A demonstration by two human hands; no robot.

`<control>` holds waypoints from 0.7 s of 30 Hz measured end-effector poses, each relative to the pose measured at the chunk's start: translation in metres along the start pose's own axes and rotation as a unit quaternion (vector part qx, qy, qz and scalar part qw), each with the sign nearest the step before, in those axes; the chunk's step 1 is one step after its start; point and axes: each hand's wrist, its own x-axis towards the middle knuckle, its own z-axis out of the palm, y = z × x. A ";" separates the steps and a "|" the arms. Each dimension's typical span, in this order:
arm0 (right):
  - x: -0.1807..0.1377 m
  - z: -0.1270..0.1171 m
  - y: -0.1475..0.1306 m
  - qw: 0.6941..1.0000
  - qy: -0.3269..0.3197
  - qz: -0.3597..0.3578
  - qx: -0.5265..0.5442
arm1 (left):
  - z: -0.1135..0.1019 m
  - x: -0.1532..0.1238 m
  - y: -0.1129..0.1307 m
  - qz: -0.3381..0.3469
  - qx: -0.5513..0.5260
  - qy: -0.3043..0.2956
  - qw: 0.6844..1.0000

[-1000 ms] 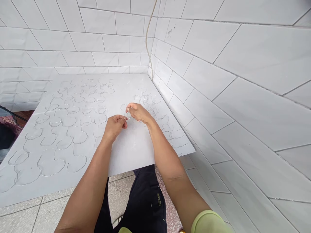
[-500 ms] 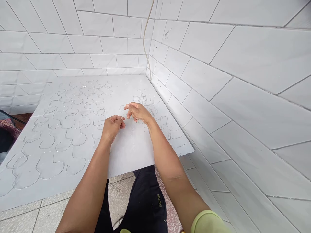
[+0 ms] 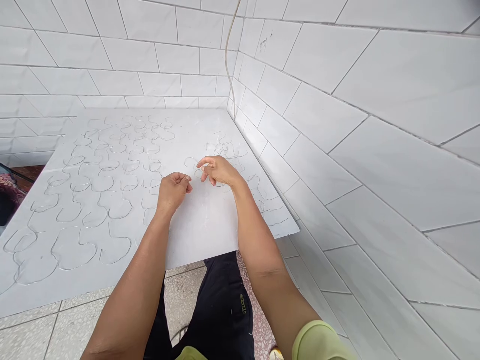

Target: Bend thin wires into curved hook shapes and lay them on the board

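Over the near right part of a white tabletop (image 3: 202, 230), my two hands work close together. My left hand (image 3: 174, 191) is closed in a pinch, thumb against index finger, on what seems a thin wire that hardly shows. To its right my right hand (image 3: 221, 171) is bent down at the wrist, its fingers curved and spread apart. A thin curved wire (image 3: 190, 159) shows just beyond the fingertips. Loose bent wires (image 3: 258, 192) lie to the right of my right hand, partly hidden by the hand and forearm.
Many S-shaped wires (image 3: 103, 217) lie in rough rows across the left side of the table. White tiled walls (image 3: 337, 165) meet at the far corner, where a cable (image 3: 227, 55) hangs down. Dark trousers (image 3: 213, 305) show under the table's front edge.
The view has tilted and shifted slightly. My right hand has moved a little to the right, away from the left hand, which keeps its pinch.
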 end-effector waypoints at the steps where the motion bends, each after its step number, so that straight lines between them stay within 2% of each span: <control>1: 0.000 0.001 0.000 1.000 0.000 0.012 -0.018 | 0.000 0.000 0.000 0.002 0.014 0.000 1.000; 5: 0.003 0.007 0.000 0.999 -0.015 0.023 -0.043 | 0.002 0.001 -0.001 0.002 0.052 0.013 0.999; 11: 0.004 0.011 -0.001 0.998 -0.019 0.024 -0.053 | 0.002 0.002 -0.005 -0.008 0.055 0.018 0.998; 21: 0.005 0.017 -0.001 0.997 0.043 -0.025 -0.051 | 0.003 0.001 -0.006 -0.005 0.057 0.026 0.998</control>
